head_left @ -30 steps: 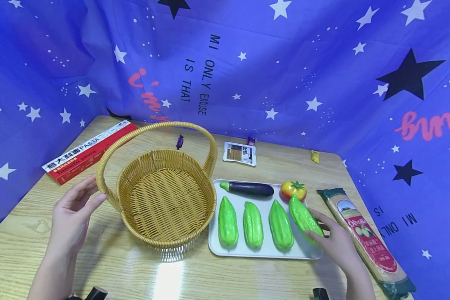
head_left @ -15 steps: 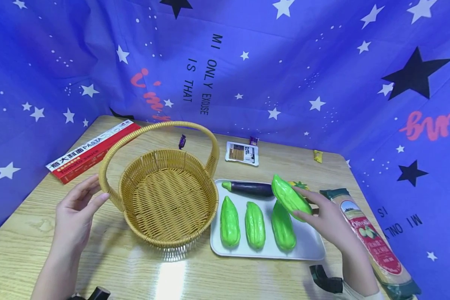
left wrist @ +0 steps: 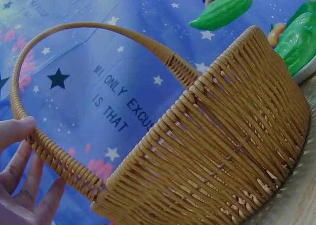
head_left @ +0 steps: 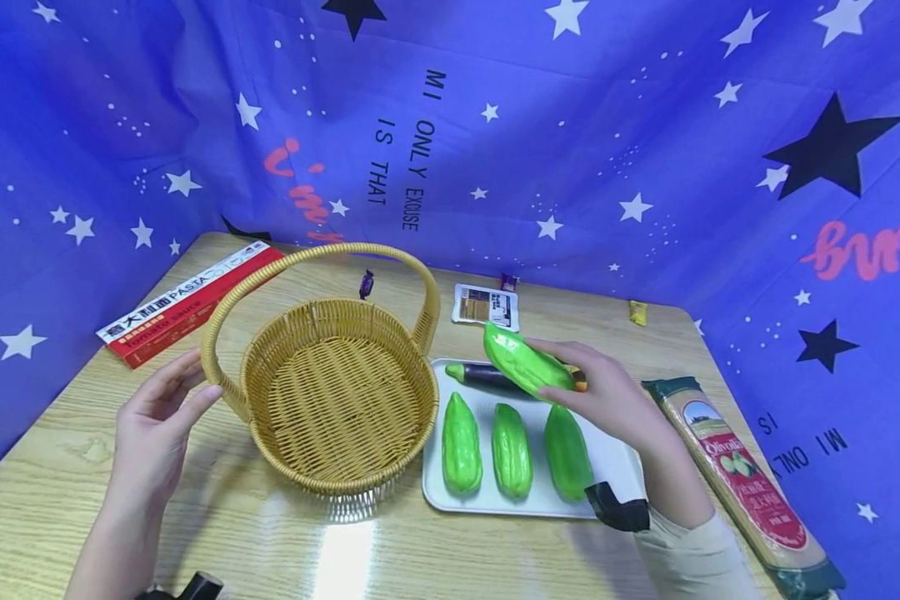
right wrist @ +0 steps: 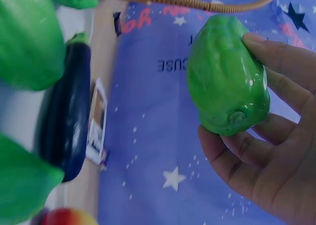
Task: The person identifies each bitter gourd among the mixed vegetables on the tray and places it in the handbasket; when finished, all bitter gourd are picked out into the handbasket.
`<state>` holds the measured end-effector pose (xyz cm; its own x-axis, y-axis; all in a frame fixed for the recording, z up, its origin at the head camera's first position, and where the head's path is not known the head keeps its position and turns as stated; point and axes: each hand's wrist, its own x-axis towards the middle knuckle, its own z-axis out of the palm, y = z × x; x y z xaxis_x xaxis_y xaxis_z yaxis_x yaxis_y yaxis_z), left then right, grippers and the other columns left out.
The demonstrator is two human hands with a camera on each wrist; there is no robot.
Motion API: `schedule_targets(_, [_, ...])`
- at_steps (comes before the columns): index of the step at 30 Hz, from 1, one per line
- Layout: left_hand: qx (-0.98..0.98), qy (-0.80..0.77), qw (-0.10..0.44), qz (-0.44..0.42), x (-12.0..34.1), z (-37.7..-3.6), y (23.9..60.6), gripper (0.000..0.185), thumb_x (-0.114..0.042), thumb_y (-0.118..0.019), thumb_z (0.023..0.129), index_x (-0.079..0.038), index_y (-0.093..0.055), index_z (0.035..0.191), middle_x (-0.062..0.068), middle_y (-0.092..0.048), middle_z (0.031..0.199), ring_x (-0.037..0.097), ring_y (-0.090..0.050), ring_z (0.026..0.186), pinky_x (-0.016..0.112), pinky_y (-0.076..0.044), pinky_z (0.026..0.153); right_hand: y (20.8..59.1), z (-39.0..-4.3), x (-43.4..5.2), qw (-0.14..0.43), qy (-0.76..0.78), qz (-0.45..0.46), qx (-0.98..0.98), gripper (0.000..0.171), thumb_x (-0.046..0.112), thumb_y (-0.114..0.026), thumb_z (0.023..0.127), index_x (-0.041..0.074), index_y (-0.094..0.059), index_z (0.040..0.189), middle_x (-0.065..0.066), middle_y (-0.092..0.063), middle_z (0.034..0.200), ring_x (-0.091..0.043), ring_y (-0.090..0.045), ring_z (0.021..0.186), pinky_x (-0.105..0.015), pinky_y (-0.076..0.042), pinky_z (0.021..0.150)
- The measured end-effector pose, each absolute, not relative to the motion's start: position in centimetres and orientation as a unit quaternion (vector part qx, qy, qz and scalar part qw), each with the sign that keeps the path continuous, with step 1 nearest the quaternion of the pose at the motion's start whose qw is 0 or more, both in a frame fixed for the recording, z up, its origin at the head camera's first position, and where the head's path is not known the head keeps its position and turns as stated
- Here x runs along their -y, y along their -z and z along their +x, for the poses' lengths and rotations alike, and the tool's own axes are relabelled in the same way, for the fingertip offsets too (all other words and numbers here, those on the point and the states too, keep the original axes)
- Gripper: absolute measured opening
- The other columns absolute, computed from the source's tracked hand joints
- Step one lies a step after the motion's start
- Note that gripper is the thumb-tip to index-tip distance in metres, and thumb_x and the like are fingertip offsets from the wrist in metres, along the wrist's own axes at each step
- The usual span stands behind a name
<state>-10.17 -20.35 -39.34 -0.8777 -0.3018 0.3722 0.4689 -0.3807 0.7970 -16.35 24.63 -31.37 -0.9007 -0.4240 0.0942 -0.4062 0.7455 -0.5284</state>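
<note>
In the head view, the right hand (head_left: 607,396) grips a green gourd (head_left: 527,362), fingers and thumb curled round its far end, and holds it lifted above the back of the white tray (head_left: 622,467), between the tray and the wicker basket (head_left: 337,400). The left hand (head_left: 153,417) is relaxed, its straight fingers resting against the base of the basket handle (head_left: 307,254) on the near left side. Three more green gourds (head_left: 510,446) lie side by side on the tray, with an eggplant (head_left: 483,375) across the tray's back edge, partly hidden by the held gourd. On the wooden surface (head_left: 60,500) lie a red pasta box (head_left: 187,300) at far left, a spaghetti packet (head_left: 742,483) at right, and a small white packet (head_left: 486,307) behind the tray.

In the left wrist view, the left hand (left wrist: 22,185) shows a thumb and straight fingers touching the lower handle (left wrist: 54,158) where it joins the basket wall (left wrist: 222,156); the lifted gourd (left wrist: 222,10) appears beyond the rim.

In the right wrist view, the right hand (right wrist: 266,156) wraps the gourd (right wrist: 227,82) with curled fingers under and over it. The eggplant (right wrist: 69,111) and tray gourds (right wrist: 27,37) lie nearby.
</note>
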Motion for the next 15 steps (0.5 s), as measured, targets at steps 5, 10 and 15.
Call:
schedule_targets(5, [0.512,0.825,0.229,-0.075,20.3,-10.2,39.3,0.044,0.025,-0.049,0.082,0.008,-0.056,0.122,0.004,-0.071,0.106,0.011,-0.065,0.100,0.016,-0.054,0.086,30.6,-17.2,-22.8,0.014,0.284,-0.270,-0.920,0.057,0.018,-0.070,0.085,0.020,-0.049,0.137,-0.007,-0.056,0.135,-0.027,-0.056,0.118,-0.042,-0.053,0.088])
schedule_targets(10, [0.512,0.826,0.223,-0.077,20.4,-10.2,39.3,0.044,0.025,-0.049,0.083,0.008,-0.056,0.123,0.004,-0.071,0.106,0.011,-0.065,0.101,0.016,-0.054,0.086,29.8,-17.8,-20.7,0.028,0.286,-0.307,-0.907,0.057,0.018,-0.071,0.084,0.021,-0.050,0.136,-0.005,-0.057,0.134,-0.024,-0.055,0.120,-0.043,-0.052,0.093])
schedule_targets(15, [0.510,0.827,0.221,-0.084,20.5,-10.2,39.3,0.044,0.025,-0.048,0.083,0.007,-0.056,0.123,0.004,-0.071,0.106,0.011,-0.065,0.101,0.016,-0.054,0.086,28.9,-18.4,-18.9,0.051,0.277,-0.334,-0.899,0.057,0.019,-0.072,0.083,0.021,-0.051,0.136,-0.003,-0.055,0.136,-0.023,-0.054,0.122,-0.039,-0.052,0.095])
